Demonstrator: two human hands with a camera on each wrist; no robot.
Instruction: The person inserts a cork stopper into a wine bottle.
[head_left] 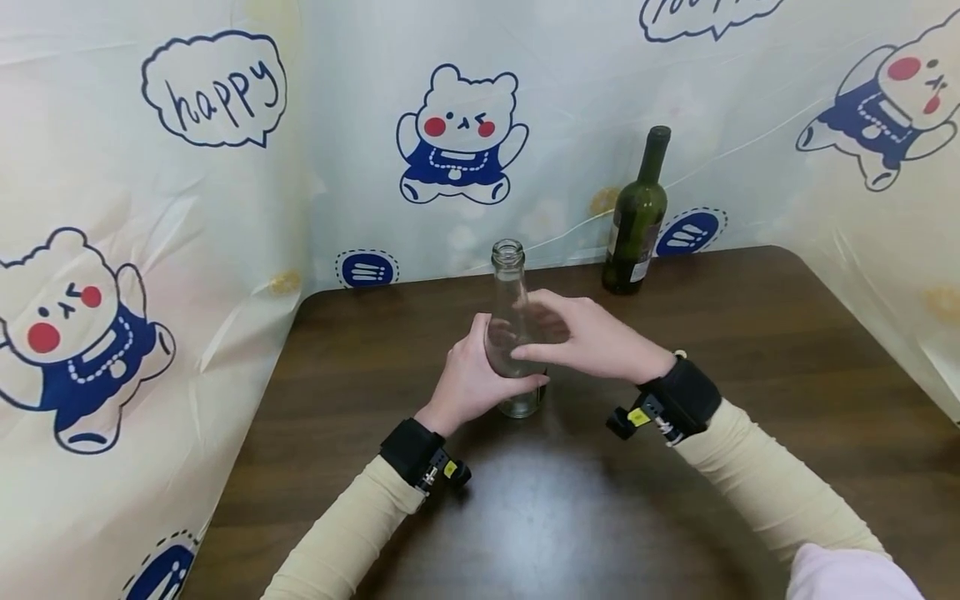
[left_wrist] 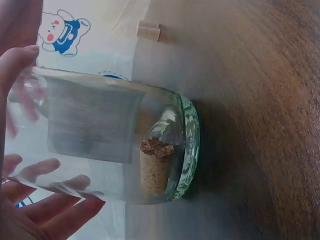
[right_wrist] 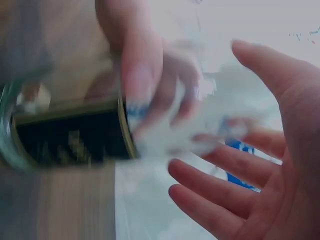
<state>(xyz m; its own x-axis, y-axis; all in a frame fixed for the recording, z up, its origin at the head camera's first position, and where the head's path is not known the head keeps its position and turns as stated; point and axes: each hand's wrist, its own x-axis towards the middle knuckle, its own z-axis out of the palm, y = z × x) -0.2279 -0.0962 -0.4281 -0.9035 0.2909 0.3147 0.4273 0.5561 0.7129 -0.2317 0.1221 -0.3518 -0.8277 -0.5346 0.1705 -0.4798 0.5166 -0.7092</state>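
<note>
As our left hand (head_left: pixel 472 379) grips the clear bottle (head_left: pixel 502 333), our right hand (head_left: pixel 592 333) is loosely spread beside it, though we cannot tell whether it touches; the table (head_left: pixel 450 542) spreads below the bottle. We see a cork (left_wrist: pixel 155 172) lying inside the bottle near its base, a second cork (left_wrist: pixel 148 31) beyond it, a green bottle (head_left: pixel 637 217) behind it to the right, and printed cloth (head_left: pixel 341 133) farthest behind it
</note>
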